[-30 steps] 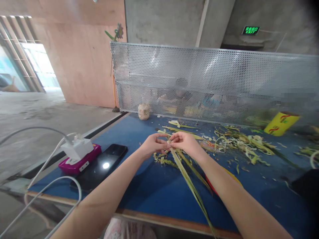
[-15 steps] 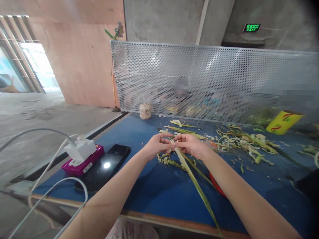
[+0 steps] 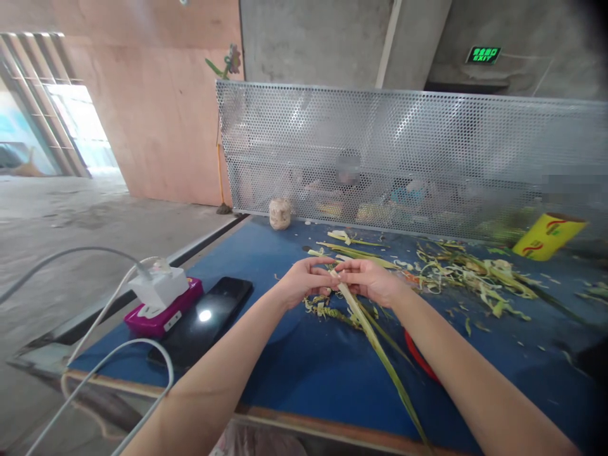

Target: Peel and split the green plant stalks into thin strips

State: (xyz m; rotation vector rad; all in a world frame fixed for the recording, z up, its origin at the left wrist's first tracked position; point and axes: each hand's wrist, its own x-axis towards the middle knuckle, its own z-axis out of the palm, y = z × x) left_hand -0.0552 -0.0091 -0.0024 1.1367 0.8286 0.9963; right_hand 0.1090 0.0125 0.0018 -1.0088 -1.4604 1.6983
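Over the middle of the blue table, my left hand and my right hand meet fingertip to fingertip. Between them they pinch the pale upper end of a long green plant leaf strip, which slants down past the table's front edge. A thinner strip runs beside it. Just under the hands lies a plaited length of green leaf, partly covered by my fingers. My right forearm hides part of a red round thing.
Leaf scraps and cut strips lie behind and to the right. A yellow roll and a whitish jar stand near the perforated metal screen. At left are a black phone, a purple power strip and cables.
The view has shifted slightly, so everything sits a little further right. Both hands keep their pinch on the leaf strip, with hardly any visible change in the fingers.
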